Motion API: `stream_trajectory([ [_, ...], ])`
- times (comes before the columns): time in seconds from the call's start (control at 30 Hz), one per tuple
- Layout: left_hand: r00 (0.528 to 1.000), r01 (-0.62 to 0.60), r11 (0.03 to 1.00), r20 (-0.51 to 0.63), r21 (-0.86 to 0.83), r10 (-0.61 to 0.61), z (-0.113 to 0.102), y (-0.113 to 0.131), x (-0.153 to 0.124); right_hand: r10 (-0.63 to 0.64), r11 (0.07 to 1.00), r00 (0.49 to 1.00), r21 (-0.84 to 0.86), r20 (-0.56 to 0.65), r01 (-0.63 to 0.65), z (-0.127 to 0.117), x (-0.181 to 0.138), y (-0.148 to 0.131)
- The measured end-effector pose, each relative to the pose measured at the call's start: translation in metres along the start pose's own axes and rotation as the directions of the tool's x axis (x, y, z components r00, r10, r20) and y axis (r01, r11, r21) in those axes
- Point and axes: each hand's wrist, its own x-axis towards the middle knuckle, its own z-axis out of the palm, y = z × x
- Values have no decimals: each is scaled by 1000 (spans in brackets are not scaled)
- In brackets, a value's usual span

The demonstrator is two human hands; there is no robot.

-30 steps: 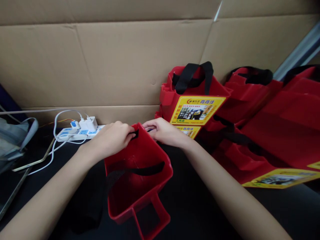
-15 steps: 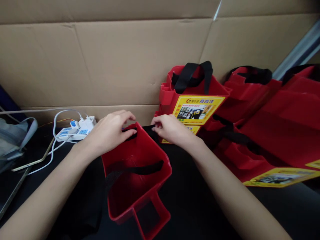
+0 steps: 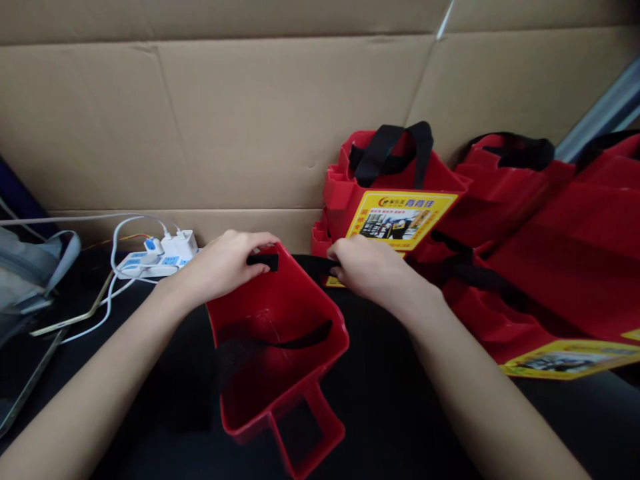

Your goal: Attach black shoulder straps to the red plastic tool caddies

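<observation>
A red plastic box (image 3: 305, 293) with an open top and a squared loop on its near side is in front of me. A black webbing strap (image 3: 319, 264) passes through a slot near its far corner. My left hand (image 3: 233, 263) pinches the box's far rim, thumb inside against the strap and fingers over the edge. To the right of that corner, my right hand (image 3: 367, 267) is closed on the strap, which stretches out from the box. More black webbing crosses the inside of the box.
Red boxes (image 3: 340, 190) with black handles and yellow labels (image 3: 405, 217) stand at the right. A white power strip (image 3: 165, 260) with plugs and cables lies at the left, near a grey bag (image 3: 25, 273). Cardboard (image 3: 240, 127) lines the back. The work surface (image 3: 400, 400) is black.
My right hand has moved right, away from the box's corner, and more black strap shows between it and the box. My left hand stays at the rim.
</observation>
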Motion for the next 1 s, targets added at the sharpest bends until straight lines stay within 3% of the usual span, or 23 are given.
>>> stream_trajectory([
  [0.07, 1000, 7, 1000, 2, 10, -7, -1, 0, 0, -37, 999, 999, -6, -27, 37, -1, -3, 0],
  [0.2, 999, 30, 999, 12, 28, -30, 0, 2, 1, -306, 914, 920, 195, -246, 357, 4, 7, -13],
  [0.27, 999, 47, 998, 20, 50, -48, -1, 2, 1, -263, 932, 940, 195, -219, 306, 5, 11, -14],
  [0.33, 996, 74, 994, 39, 82, -77, -4, 0, -2, -126, 984, 985, 109, -119, 139, 3, 10, -7],
  [0.43, 990, 111, 984, 70, 136, -122, -14, -3, -7, 68, 998, 998, -16, -17, -68, -2, 4, 9],
  [0.5, 987, 129, 980, 80, 150, -143, -21, -3, -11, 44, 999, 998, 22, -53, -43, -2, 2, 10],
  [0.6, 982, 158, 979, 86, 128, -170, -28, -2, -13, -178, 948, 958, 221, -226, 229, 3, 6, -5],
  [0.67, 981, 169, 978, 75, 119, -178, -29, -3, -12, -254, 903, 932, 282, -259, 325, 5, 10, -15],
  [0.73, 981, 172, 976, 70, 130, -182, -30, -4, -11, -203, 942, 963, 233, -179, 242, 4, 10, -16],
  [0.8, 977, 176, 972, 93, 153, -192, -31, -7, -10, -68, 991, 994, 107, -82, 76, 1, 6, -7],
  [0.9, 971, 168, 973, 142, 162, -191, -33, -9, -11, 84, 996, 996, -38, 0, -84, -4, 0, 8],
  [1.0, 973, 161, 978, 143, 129, -179, -31, -6, -10, -37, 998, 999, 50, -31, 38, -1, 0, 5],
])
